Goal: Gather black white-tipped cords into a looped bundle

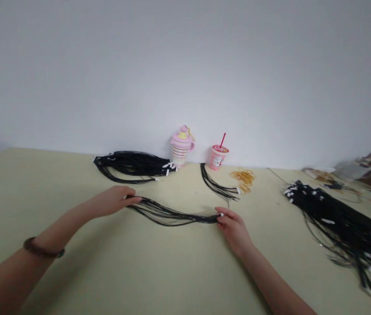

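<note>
A bundle of thin black cables [175,216] stretches between my two hands, sagging a little above the pale yellow table [159,271]. My left hand [115,201] pinches its left end, and the fingers cover the tips there. At the other end, my right hand [234,227] is closed around the cables, where a small white connector shows by the thumb and forefinger. Beyond my right hand lies a smaller loose bunch of black cables [216,186] with a white connector at its near end.
A thick pile of black cables [133,164] lies by the wall at back left. Beside it stand a pink striped mug [179,151] and a pink cup with a red straw [217,158]. Yellow rubber bands [243,178] lie nearby. A large cable heap [339,218] covers the right side.
</note>
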`<state>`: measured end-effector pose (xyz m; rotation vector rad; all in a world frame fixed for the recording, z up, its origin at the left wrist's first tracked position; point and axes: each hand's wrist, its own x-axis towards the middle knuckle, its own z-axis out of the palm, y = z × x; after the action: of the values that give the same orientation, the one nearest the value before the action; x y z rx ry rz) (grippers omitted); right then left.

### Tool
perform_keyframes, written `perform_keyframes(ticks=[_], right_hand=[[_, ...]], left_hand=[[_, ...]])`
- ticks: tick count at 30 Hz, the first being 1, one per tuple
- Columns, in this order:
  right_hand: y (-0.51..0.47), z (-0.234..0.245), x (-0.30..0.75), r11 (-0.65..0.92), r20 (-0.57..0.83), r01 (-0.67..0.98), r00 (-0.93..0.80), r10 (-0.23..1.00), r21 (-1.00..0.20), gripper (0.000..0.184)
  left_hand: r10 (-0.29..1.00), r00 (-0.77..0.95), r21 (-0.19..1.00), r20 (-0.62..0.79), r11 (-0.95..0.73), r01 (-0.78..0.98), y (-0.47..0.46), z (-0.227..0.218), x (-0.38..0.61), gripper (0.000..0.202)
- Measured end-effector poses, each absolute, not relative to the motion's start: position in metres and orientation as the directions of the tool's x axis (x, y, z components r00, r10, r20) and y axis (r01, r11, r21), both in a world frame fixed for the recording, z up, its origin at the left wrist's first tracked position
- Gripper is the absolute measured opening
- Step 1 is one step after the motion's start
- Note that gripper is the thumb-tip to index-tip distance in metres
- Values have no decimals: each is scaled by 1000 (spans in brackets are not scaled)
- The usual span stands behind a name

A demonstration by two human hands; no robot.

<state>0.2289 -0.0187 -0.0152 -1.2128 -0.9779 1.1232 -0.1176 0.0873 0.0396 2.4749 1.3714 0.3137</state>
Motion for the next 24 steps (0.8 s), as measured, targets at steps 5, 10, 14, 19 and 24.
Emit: perform_keyframes(ticks=[5,10,14,19,24], right_hand=[[-23,-27,212,60,62,20,88,994,-998,18],[-34,-30,196,221,242,375,9,970,-900,9],[-40,-16,188,247,199,526,-147,969,-814,14],[-12,41,172,427,317,635,-286,904,-644,14],[49,91,147,606,633,704,-285,719,-371,47]], left_hand=[[906,421,527,-39,-339,779,93,57,-147,39],[830,522,647,-195,-291,705,79,78,-166,37],[748,623,674,-229,-341,656,59,103,-180,34],[841,536,654,-75,-365,663,52,122,-191,31],[939,-86,772,333,-219,597,73,118,-193,61]])
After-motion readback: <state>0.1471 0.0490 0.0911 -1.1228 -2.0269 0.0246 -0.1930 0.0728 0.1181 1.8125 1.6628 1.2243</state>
